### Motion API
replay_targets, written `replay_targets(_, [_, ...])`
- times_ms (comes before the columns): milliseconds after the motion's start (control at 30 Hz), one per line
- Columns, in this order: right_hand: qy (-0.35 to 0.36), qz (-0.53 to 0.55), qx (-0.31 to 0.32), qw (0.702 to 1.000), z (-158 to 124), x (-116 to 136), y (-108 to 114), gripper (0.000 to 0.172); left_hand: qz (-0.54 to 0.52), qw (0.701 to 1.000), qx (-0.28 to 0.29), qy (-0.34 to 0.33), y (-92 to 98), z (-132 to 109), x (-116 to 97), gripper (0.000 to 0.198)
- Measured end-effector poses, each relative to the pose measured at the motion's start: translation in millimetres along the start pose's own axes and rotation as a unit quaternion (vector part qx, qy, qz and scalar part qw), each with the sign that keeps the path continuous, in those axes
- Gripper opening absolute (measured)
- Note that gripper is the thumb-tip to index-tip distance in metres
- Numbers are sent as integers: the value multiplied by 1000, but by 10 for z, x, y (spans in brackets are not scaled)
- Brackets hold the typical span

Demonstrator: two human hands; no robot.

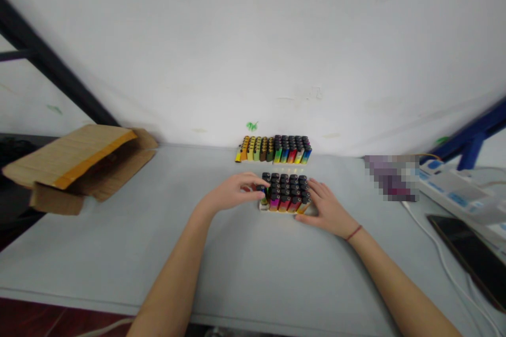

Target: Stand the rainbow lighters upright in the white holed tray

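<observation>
Black-topped lighters [285, 201] stand upright in tight rows in front of me, their bodies pink, red and orange at the near side. A pale tray edge [279, 212] shows under them. My left hand [239, 189] is at the block's left side, thumb and fingers pinching a dark-topped lighter [263, 201] with a greenish, partly clear body at the front left corner. On the right side, my right hand [324, 208] lies against the block with its fingers stretched out, thumb at the near right corner. Part of the left column is hidden by my left fingers.
Behind stands a second group of upright lighters [292, 155], yellow and green ones on its left. An open cardboard box [95, 160] lies at left. To the right are a white power strip [454, 197], a phone [468, 258], a white cable [438, 247] and a blurred-out item.
</observation>
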State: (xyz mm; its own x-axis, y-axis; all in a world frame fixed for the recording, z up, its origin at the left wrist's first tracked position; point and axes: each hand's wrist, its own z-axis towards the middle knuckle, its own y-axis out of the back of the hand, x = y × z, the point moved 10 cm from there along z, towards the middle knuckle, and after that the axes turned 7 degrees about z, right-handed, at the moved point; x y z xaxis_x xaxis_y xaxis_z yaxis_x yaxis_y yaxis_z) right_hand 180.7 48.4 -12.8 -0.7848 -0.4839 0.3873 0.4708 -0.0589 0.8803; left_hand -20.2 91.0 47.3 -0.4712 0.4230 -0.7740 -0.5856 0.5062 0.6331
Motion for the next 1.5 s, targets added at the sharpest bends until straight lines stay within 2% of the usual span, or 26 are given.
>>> replay_targets(367, [4,1,-6,1000,-6,-1,-3,86,-16,999,-47,19,41,14,93,26])
replay_targets(600, [4,0,-6,1000,-4,0,-2,87,-3,999,-52,1,47,14,-40,25])
replay_targets(633, [3,1,-5,1000,-4,1,-1,87,-4,998,-67,2,79,15,-30,26])
replay_targets(700, [1,3,-3,1000,-4,2,-1,88,1,991,-135,19,219,5,73,28])
replay_targets(800, [-1,4,-1,1000,-4,6,1,87,65,956,-266,101,493,-84,422,27])
replay_targets(867, [-1,3,-1,1000,-4,12,1,88,150,929,-297,159,576,-132,652,26])
replay_targets(967, [0,1,-2,1000,-4,13,0,87,282,892,-288,205,573,-136,837,38])
replay_targets(1100, [-3,4,2,1000,-5,1,-9,86,371,856,-257,252,470,-94,889,50])
replay_targets(1267, [-4,-2,7,1000,-7,2,-2,85,383,856,-231,261,432,-50,791,45])
replay_targets(1400, [0,-3,5,1000,-11,8,5,86,372,855,-217,289,531,-163,758,33])
replay_targets(1500, [3,1,1,1000,-14,8,4,86,365,848,-228,309,608,-271,757,31])
